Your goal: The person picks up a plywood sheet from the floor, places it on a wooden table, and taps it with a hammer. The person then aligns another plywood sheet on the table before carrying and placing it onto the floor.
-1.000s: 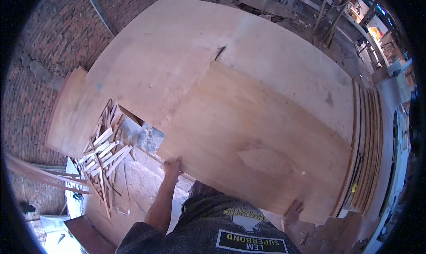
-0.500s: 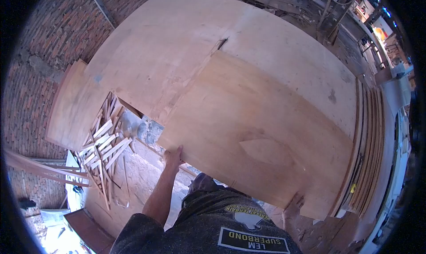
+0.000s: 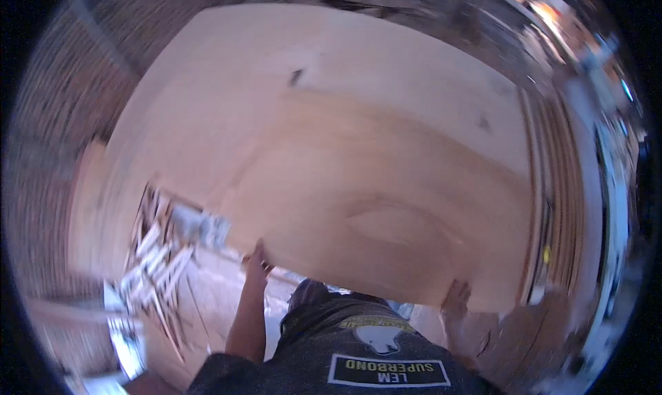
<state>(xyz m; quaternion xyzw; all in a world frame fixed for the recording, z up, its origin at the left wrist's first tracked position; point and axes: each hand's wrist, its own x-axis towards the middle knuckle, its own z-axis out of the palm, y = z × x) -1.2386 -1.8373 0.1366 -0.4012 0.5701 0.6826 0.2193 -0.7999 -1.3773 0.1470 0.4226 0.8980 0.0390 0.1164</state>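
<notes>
A wide tan plywood sheet point(image 3: 331, 181) lies over larger pale boards point(image 3: 207, 98). At the sheet's near left edge, my left hand point(image 3: 257, 258) grips it, the thumb side on top and some fingers hidden beneath. My right hand point(image 3: 455, 298) is at the near right edge, its fingers on the sheet's top face; blur hides whether the thumb goes under. An oval grain mark point(image 3: 393, 222) shows on the sheet between the two hands. Motion blurs the whole view.
Thin wooden strips point(image 3: 162, 264) lie heaped at the left. Layered board edges point(image 3: 562, 202) run down the right side. A brick wall point(image 3: 48, 160) stands at the far left. Dusty floor point(image 3: 221, 291) shows left of my body.
The view has swung, and the scene appears shifted left and turned slightly. Both hands remain at the sheet's near edge. My right hand looks flatter on the sheet.
</notes>
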